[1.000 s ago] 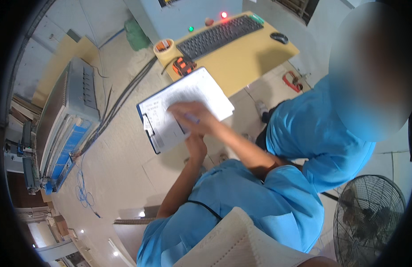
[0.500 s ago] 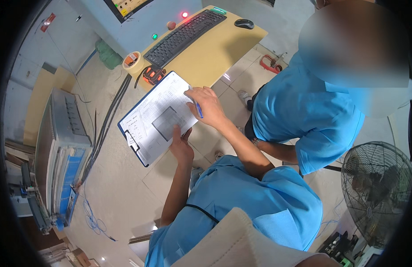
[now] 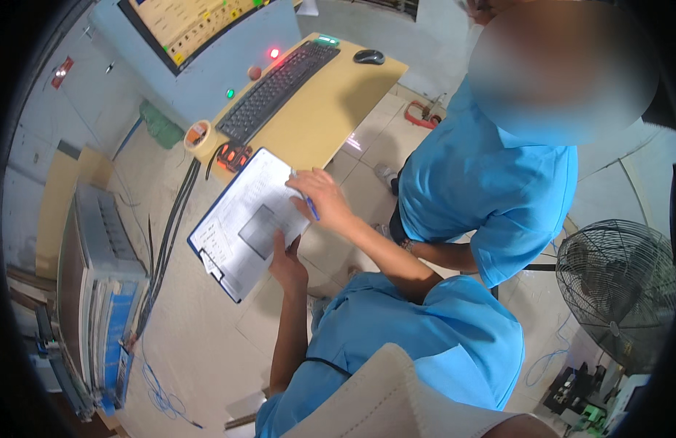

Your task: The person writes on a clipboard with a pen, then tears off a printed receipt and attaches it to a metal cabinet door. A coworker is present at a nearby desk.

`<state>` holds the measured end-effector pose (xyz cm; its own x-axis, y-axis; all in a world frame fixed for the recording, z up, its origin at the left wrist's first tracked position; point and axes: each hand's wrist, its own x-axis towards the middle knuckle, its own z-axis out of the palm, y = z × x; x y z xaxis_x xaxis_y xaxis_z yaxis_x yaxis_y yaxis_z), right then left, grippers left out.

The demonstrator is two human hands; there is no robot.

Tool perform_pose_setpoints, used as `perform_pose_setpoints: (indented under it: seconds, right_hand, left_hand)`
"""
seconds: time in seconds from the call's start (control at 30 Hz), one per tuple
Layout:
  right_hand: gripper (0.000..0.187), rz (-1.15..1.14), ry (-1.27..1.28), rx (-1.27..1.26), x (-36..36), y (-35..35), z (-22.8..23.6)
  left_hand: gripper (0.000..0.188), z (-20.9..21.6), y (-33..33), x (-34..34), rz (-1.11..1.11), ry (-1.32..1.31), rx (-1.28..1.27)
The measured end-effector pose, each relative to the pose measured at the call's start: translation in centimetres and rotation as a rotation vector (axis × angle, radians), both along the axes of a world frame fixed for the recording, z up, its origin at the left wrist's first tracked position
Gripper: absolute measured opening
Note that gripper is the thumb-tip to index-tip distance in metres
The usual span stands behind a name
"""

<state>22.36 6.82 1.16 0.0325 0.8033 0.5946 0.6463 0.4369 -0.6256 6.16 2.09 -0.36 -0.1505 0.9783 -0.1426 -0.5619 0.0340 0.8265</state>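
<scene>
My left hand (image 3: 289, 267) grips a blue-edged clipboard (image 3: 192, 237) by its near side, thumb on top and fingers underneath. Printed sheets of paper (image 3: 243, 196) lie on it, with a dark grey square area printed near the middle. A metal clip (image 3: 212, 266) sits at the board's lower left edge. Over the right edge of the papers is my right hand (image 3: 325, 198), closed around a blue pen (image 3: 312, 209). Part of the pen is hidden by the fingers, and its tip cannot be made out clearly.
Beyond the clipboard stands a yellow desk (image 3: 352, 95) with a keyboard (image 3: 272, 95), a mouse (image 3: 368, 56), a tape roll (image 3: 199, 137) and an orange-black tape measure (image 3: 233, 156). A co-worker in a blue shirt (image 3: 491, 182) stands at right, near a fan (image 3: 615, 281). Stacked panels (image 3: 108, 314) stand left.
The view has tilted, so the desk and clipboard sit lower and further left and more of the screen shows. Both hands keep their hold on the clipboard and pen.
</scene>
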Motion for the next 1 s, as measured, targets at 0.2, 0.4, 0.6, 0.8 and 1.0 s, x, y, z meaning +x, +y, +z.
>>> perform_pose_setpoints:
  seconds: [0.2,0.4,0.6,0.8,1.0]
  right_hand:
    - [0.032,-0.041,0.003,-0.021,-0.2,-0.6,-0.3]
    - [0.030,-0.026,0.012,-0.035,-1.3,-1.8,0.2]
    - [0.029,-0.020,0.000,-0.028,-1.6,-2.0,0.8]
    - [0.029,-0.016,-0.020,-0.019,-2.3,-2.6,0.5]
    - [0.030,-0.006,-0.110,0.014,-3.1,-5.6,0.6]
  left_hand:
    - [0.046,-0.6,-0.5,0.0,0.030,0.005,-0.116]
    - [0.050,0.2,-1.8,-0.6,0.085,-0.011,-0.085]
    - [0.048,-0.1,-2.3,-1.2,0.042,-0.022,-0.105]
    - [0.040,-2.6,-2.9,-1.8,0.102,0.013,-0.292]
    - [0.038,-2.4,-6.1,-2.1,0.071,0.062,-0.185]
